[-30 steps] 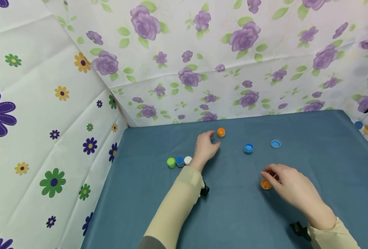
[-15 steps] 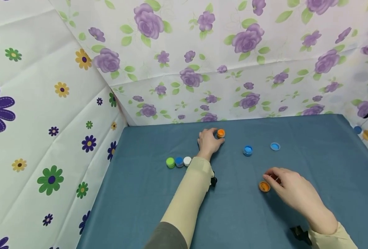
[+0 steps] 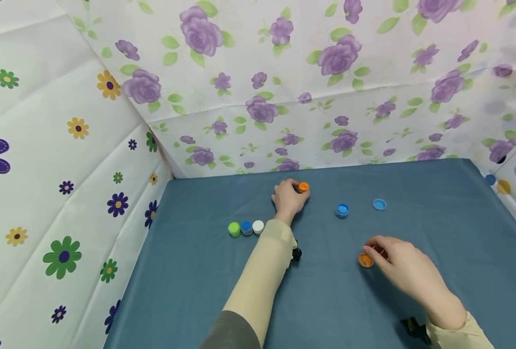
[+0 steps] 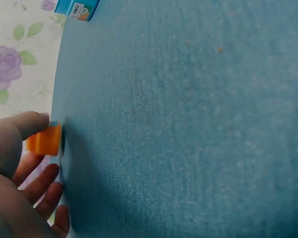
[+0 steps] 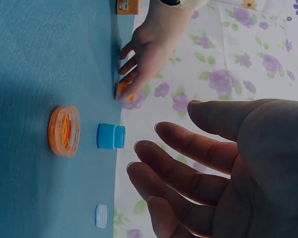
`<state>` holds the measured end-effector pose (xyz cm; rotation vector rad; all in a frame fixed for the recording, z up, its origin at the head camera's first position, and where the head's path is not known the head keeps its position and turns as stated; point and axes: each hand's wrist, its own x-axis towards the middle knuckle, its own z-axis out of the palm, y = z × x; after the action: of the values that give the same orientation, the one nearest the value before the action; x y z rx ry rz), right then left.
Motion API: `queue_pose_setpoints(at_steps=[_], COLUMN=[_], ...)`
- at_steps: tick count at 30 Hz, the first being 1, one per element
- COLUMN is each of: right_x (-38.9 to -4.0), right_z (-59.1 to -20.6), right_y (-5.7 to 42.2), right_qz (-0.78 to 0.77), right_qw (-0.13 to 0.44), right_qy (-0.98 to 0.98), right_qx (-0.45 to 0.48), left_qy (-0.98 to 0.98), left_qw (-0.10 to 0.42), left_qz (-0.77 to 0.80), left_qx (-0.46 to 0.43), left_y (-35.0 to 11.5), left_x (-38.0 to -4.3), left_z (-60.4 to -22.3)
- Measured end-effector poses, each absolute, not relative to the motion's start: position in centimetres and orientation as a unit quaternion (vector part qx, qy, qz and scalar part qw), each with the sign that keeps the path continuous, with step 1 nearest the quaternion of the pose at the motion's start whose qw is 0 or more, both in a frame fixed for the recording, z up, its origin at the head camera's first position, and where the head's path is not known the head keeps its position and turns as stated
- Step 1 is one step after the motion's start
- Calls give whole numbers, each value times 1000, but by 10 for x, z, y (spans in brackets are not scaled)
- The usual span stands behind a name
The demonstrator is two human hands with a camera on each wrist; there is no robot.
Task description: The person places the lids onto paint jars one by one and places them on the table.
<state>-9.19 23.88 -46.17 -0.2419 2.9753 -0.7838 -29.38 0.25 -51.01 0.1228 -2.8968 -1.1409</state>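
Note:
At the far side of the table my left hand (image 3: 287, 199) holds a small open orange paint jar (image 3: 303, 187). The left wrist view shows the thumb on one side of that jar (image 4: 47, 140) and a finger on the other. My right hand (image 3: 408, 264) hovers over an orange jar lid (image 3: 365, 260) lying inner side up. In the right wrist view its fingers are relaxed, with nothing between them, apart from the lid (image 5: 64, 131). An open blue paint jar (image 3: 342, 211) stands between the hands, its blue lid (image 3: 380, 204) to the right.
A green-lidded jar (image 3: 234, 229), a blue-lidded jar (image 3: 246, 228) and a white-lidded jar (image 3: 258, 227) stand in a row beside the left forearm. A flowered cloth (image 3: 262, 109) hangs behind the blue tabletop (image 3: 188, 271).
My left hand has moved right to the orange jar and taken hold of it. My right hand stays above the orange lid. The view has shifted slightly.

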Motion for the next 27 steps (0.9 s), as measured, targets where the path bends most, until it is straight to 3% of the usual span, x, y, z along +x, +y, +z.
queue_pose_setpoints(at_steps=[5,9,18,27], right_x=[-91,-91,-92,-95], right_z=[-461,-462,-469,-486], right_y=[244,250,254,244], right_qz=[-259,-260,-258,-230], right_qw=[33,42,70,115], right_qy=[962,962,962,963], right_qx=[-75,-69,-64,-84], left_qy=[-865,-805,-603,-464], left_qw=[72,77,-57,-117], left_qz=[-496,-585,-778,-866], left_qx=[6,-59,-165,-146], left_y=[-7,-19,-60,-66], left_x=[-281,-250,-157,-110], left_z=[-503,-490,-479,-512])
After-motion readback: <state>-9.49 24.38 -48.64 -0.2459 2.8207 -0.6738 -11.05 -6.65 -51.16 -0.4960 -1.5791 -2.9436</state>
